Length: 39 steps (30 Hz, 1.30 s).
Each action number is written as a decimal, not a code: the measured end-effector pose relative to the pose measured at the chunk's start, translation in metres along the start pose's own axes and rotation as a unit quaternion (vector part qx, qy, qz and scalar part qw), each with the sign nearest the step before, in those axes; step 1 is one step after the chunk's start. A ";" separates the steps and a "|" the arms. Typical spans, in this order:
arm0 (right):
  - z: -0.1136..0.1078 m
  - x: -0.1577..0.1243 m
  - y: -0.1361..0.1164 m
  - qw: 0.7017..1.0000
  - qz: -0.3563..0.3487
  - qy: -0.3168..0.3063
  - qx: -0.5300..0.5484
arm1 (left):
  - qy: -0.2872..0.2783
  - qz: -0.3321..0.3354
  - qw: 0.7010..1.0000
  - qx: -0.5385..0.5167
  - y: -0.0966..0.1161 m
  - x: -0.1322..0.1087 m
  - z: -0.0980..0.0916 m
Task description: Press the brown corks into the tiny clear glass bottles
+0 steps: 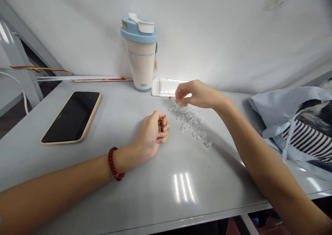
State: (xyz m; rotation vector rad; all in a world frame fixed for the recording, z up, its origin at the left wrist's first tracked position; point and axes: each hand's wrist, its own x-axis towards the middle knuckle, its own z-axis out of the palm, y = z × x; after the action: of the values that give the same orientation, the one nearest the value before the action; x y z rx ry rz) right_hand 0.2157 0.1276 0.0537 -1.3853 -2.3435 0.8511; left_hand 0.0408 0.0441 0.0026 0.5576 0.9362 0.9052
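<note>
My left hand [153, 133] rests on the table with its fingers curled round several small brown pieces [160, 125]; their exact kind does not show. A dark red bead bracelet [114, 164] circles that wrist. Above a scatter of small transparent plastic pieces [186, 126], my right hand [195, 93] reaches down with thumb and fingertips pressed together. Whatever lies between those fingertips, if anything, is too small to make out. The transparent pieces spread from beneath the right hand toward the lower right. Behind them lies a flat white packet [166, 87], partly covered by the right hand.
A cream tumbler with a blue lid [141, 55] stands against the white wall. To the left lies a phone in a beige case [72, 117]. A pencil [101, 80] lies along the back edge. At right sits a light blue cloth bag [269, 105] with striped fabric.
</note>
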 end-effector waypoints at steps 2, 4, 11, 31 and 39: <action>-0.003 0.001 0.007 1.000 0.003 -0.026 -0.010 | -0.023 -0.007 1.000 -0.009 0.001 0.002 -0.002; -0.006 0.002 0.012 0.998 0.002 -0.051 -0.023 | -0.042 -0.008 0.999 -0.018 0.002 0.004 -0.005; -0.015 0.004 0.029 0.985 0.057 -0.015 -0.165 | -0.071 -0.007 0.997 -0.012 0.003 0.006 -0.007; 0.031 0.005 0.001 0.954 -0.020 -0.142 0.265 | -0.056 0.009 0.998 -0.035 0.000 0.011 -0.004; 0.025 0.000 -0.007 0.975 -0.025 -0.110 0.192 | -0.008 0.012 1.000 0.010 -0.003 0.009 -0.004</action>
State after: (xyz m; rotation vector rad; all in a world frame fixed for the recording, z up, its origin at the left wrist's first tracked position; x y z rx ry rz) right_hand 0.1981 0.1164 0.0388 -1.1154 -2.1925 1.4162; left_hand 0.0411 0.0504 -0.0060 0.5935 0.9258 0.9119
